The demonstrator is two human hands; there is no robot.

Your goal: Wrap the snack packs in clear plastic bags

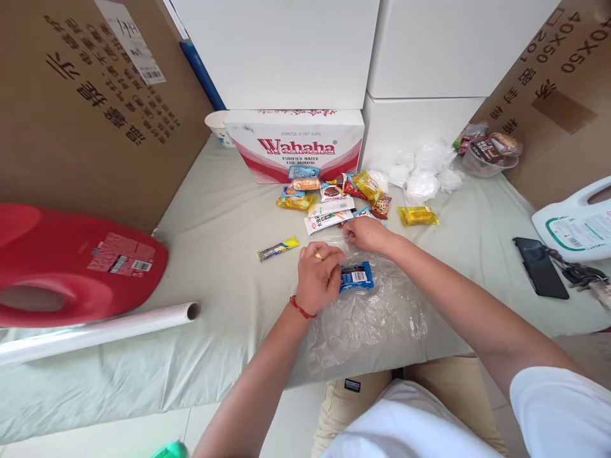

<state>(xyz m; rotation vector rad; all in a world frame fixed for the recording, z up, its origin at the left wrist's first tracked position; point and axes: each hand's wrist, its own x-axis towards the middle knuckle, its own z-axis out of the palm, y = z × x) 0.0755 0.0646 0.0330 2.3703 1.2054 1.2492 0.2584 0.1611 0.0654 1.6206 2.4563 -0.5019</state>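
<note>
A sheet of clear plastic film [377, 321] lies crumpled on the cloth in front of me. On it rests a blue wrapped snack [358, 276] with a white barcode label. My left hand [319, 275], with a ring and a red bracelet, is closed at the snack's left end; what its curled fingers hold is hidden. Just beyond the snack, my right hand [366, 234] pinches the film's far edge. Past it lie white snack sticks [328, 221] and several other packets, including a yellow one [368, 186]. A thin yellow-and-grey stick packet [278, 249] lies to the left.
A Wahaha water carton [296, 143] stands behind the snacks, beside crumpled clear plastic [422, 172] and a tub of snacks [489, 156]. On the left are a red jug [76, 267] and a film roll [105, 331]. A phone [540, 267] and white jug [577, 222] sit right.
</note>
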